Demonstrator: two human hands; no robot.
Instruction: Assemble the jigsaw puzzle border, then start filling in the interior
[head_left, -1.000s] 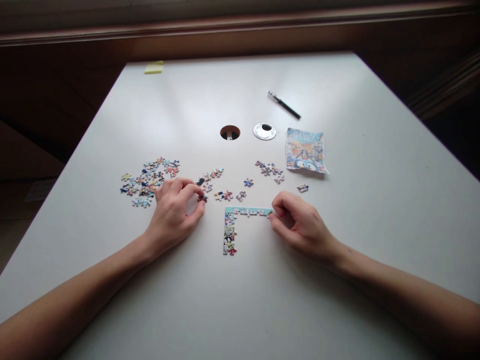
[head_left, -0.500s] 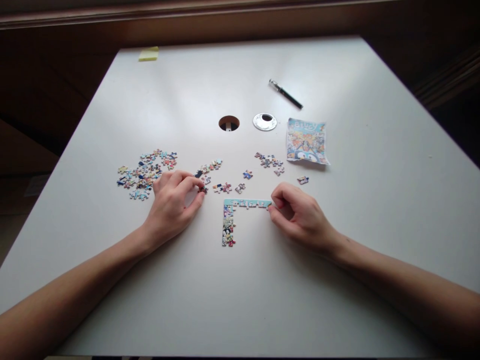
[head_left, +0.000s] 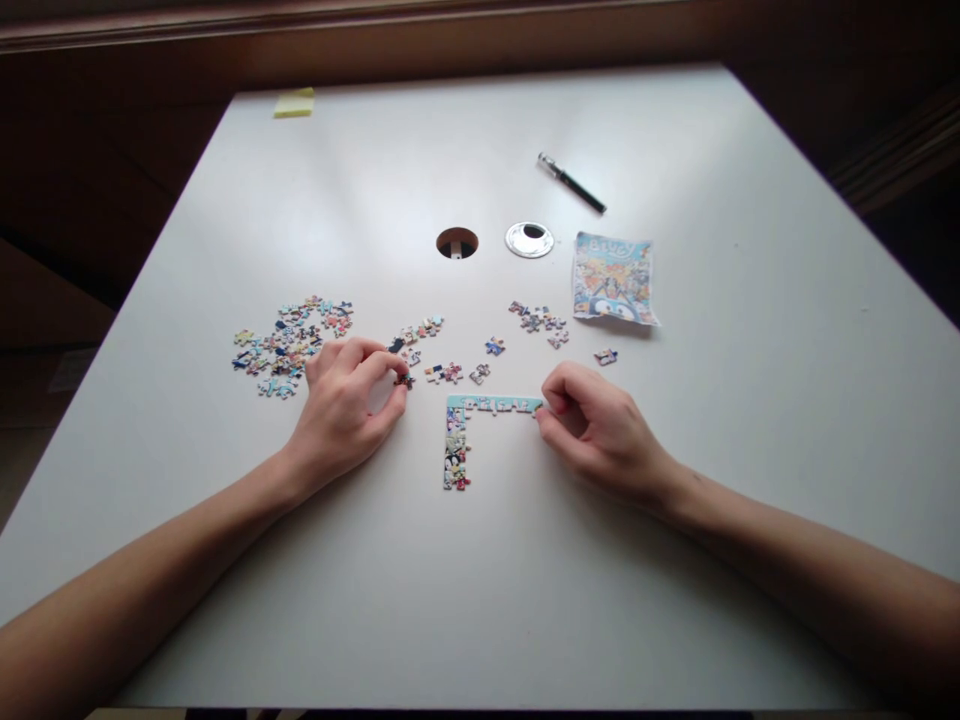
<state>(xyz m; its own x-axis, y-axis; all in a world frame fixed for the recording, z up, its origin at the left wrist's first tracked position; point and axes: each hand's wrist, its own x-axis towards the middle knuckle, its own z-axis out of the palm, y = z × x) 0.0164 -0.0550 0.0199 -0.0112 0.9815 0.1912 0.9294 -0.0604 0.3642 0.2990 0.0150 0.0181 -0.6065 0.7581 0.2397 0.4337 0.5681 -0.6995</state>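
Observation:
An L-shaped run of joined jigsaw pieces (head_left: 454,443) lies on the white table, its light-blue row along the top and a colourful column down the left. At the right end of the top row, my right hand (head_left: 600,425) is closed, thumb and forefinger pinching a puzzle piece mostly hidden by the fingertips. My left hand (head_left: 346,410) rests on the table left of the joined strip. Its thumb and forefinger close on a small dark, multicoloured puzzle piece (head_left: 405,381). Beyond the left hand is a loose pile of puzzle pieces (head_left: 281,345).
More loose pieces (head_left: 536,319) lie past the joined strip. A picture sheet (head_left: 613,280), a black pen (head_left: 572,183), a metal ring cover (head_left: 529,240) and a round hole (head_left: 457,243) are farther back. Yellow sticky notes (head_left: 294,103) sit near the far left corner.
The view has shifted very slightly, with the far things a little higher in the picture. Both hands keep their places and their pinches.

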